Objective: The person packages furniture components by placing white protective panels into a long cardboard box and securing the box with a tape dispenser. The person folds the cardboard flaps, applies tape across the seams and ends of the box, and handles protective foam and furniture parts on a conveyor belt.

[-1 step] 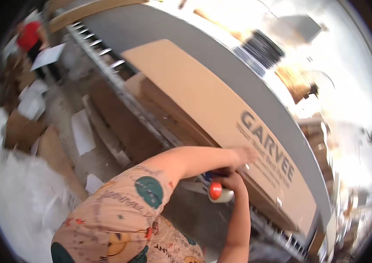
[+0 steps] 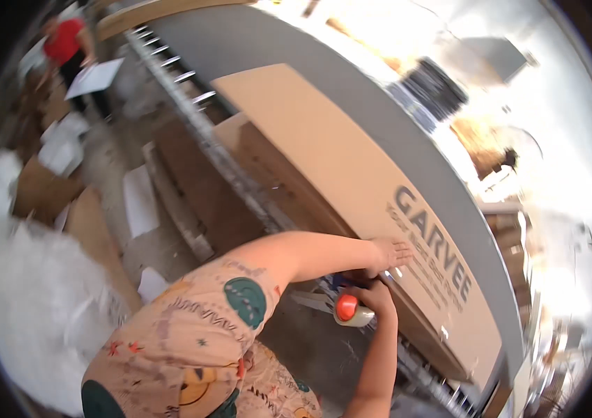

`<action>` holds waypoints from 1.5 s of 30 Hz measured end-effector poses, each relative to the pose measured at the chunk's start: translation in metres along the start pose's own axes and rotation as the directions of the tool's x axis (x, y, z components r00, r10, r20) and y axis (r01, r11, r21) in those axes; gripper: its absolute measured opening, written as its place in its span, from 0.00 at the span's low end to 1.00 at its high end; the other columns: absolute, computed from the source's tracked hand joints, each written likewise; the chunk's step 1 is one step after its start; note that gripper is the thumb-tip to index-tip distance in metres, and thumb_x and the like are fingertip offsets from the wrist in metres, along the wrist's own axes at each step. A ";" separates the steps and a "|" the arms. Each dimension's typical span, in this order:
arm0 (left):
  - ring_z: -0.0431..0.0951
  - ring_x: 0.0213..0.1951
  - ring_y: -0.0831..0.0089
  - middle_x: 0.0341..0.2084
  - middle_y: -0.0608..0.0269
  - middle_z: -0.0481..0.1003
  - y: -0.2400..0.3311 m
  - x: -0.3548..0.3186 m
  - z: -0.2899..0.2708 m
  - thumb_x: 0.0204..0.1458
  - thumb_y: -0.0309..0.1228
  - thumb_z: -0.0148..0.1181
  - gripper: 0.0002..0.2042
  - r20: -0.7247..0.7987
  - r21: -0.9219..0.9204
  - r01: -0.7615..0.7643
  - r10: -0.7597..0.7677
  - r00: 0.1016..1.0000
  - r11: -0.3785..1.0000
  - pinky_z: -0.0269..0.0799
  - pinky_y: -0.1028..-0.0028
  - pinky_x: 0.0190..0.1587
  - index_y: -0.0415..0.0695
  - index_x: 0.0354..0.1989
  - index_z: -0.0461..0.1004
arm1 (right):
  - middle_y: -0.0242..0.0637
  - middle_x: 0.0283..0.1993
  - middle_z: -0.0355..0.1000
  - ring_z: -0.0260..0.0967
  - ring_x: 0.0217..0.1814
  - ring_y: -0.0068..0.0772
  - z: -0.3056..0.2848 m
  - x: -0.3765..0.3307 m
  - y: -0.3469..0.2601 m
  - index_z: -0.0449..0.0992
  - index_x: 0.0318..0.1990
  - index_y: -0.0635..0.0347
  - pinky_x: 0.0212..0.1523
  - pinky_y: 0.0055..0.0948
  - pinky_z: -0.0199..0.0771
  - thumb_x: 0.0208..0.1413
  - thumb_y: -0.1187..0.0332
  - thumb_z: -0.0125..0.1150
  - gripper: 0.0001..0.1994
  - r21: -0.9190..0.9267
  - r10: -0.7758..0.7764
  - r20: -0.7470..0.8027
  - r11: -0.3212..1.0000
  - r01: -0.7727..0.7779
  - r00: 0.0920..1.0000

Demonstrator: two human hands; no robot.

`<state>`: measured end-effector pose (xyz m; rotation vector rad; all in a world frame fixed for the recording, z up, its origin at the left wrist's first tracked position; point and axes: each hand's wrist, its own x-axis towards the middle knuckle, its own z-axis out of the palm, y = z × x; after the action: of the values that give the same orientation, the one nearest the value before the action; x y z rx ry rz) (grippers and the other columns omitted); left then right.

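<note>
My left hand [image 2: 391,255] lies flat on the near edge of a long brown cardboard box [image 2: 324,150], fingers stretched out over its printed side. Just below it, my right hand [image 2: 377,297] is closed round a tape dispenser [image 2: 346,307] with an orange hub and a roll of tape. The dispenser is held close against the box's lower edge, and its far end is partly hidden behind my hands. Small shiny bits of tape show on the box beside my left fingers and lower down. A gap runs along the box's near side, under its raised panel.
The box rests on a roller conveyor [image 2: 191,115] beside a long grey panel [image 2: 254,42]. White plastic wrapping [image 2: 38,313] and cardboard scraps [image 2: 94,237] lie on the floor at left. At the far left stands a person in a red top [image 2: 67,43], holding a white sheet [image 2: 97,78].
The scene has shifted slightly to the right in view. My left hand, blurred before, now lies sharp and flat on the box. My right hand keeps its hold on the dispenser.
</note>
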<state>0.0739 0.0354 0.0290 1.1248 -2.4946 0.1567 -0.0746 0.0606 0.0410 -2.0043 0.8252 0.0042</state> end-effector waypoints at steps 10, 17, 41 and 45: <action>0.65 0.59 0.53 0.56 0.47 0.65 -0.159 -0.296 -0.178 0.46 0.54 0.56 0.38 -0.153 0.385 0.272 -0.230 0.961 0.882 0.60 0.60 0.63 0.36 0.58 0.62 | 0.48 0.37 0.77 0.76 0.40 0.41 0.090 -0.042 -0.091 0.77 0.50 0.58 0.45 0.33 0.72 0.34 0.48 0.68 0.34 -0.071 0.360 0.032 0.931 -0.357 0.932; 0.65 0.59 0.54 0.54 0.49 0.67 -0.161 -0.300 -0.143 0.52 0.46 0.54 0.27 -0.432 0.238 0.295 -0.171 0.886 0.925 0.59 0.59 0.63 0.36 0.54 0.67 | 0.51 0.36 0.76 0.75 0.37 0.47 0.128 0.063 -0.233 0.75 0.47 0.62 0.41 0.37 0.73 0.38 0.52 0.71 0.29 -0.132 -0.043 -0.292 0.991 0.004 0.956; 0.62 0.63 0.61 0.57 0.56 0.66 -0.171 -0.378 -0.171 0.48 0.24 0.52 0.23 -0.568 -0.123 0.257 -0.280 0.774 0.959 0.55 0.62 0.66 0.39 0.56 0.68 | 0.42 0.40 0.75 0.71 0.41 0.32 0.028 0.152 -0.305 0.65 0.59 0.71 0.45 0.24 0.71 0.26 0.68 0.58 0.41 0.570 0.320 -0.181 0.805 -0.166 0.930; 0.65 0.61 0.61 0.55 0.55 0.68 -0.176 -0.391 -0.166 0.49 0.24 0.53 0.19 -0.573 0.035 0.491 -0.385 0.724 0.871 0.61 0.62 0.63 0.39 0.52 0.71 | 0.39 0.43 0.74 0.72 0.41 0.31 -0.038 0.160 -0.184 0.75 0.43 0.60 0.39 0.30 0.74 0.39 0.60 0.62 0.22 0.734 0.463 -0.389 0.678 -0.036 0.796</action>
<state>0.4893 0.2324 0.0139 1.4697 -1.6740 0.5076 0.1383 0.0053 0.1524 -1.1244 1.2525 -0.6680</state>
